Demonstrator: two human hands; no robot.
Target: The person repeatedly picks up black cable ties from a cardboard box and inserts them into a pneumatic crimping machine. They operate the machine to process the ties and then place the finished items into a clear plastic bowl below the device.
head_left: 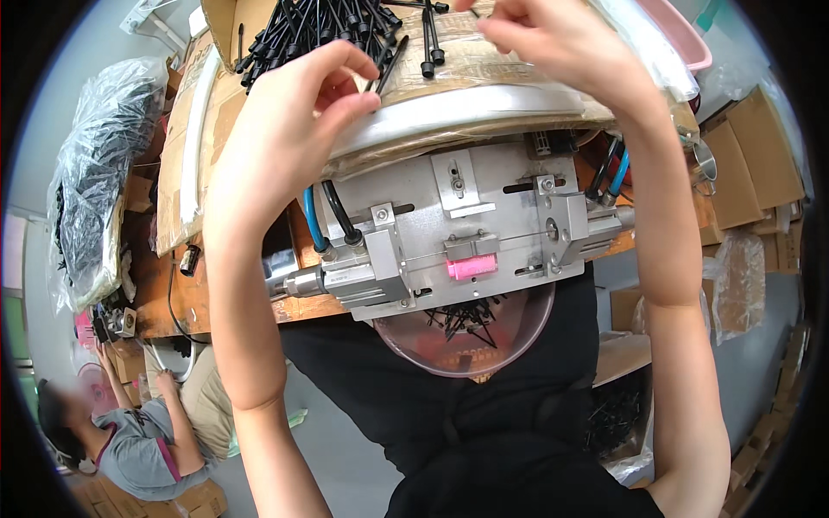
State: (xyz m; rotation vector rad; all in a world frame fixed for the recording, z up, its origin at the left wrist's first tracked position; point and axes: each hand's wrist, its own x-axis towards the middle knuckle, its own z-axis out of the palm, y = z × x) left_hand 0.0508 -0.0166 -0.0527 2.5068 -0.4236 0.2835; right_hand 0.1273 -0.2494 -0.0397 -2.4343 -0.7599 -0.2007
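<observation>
My left hand (298, 121) is raised over the near edge of the cardboard-covered bench, its thumb and fingertips closed on a thin black plastic rod (394, 65). Just beyond it lies a heap of similar black rods with thick collared ends (319, 30). A few loose rods (432, 43) rest to the right of the heap. My right hand (553, 43) is at the top edge with curled fingers; what they hold, if anything, is unclear. Below both hands is a metal fixture (423, 194) with two facing cylinders, a thin shaft between them and a pink block (472, 267) in the middle.
A translucent tub (544, 324) with black rods sits at my lap under the fixture. Blue and black hoses (313, 220) run to the cylinders. Cardboard boxes (760, 155) stand at right, a plastic-wrapped bundle (108, 164) at left. Another person (147, 449) sits at lower left.
</observation>
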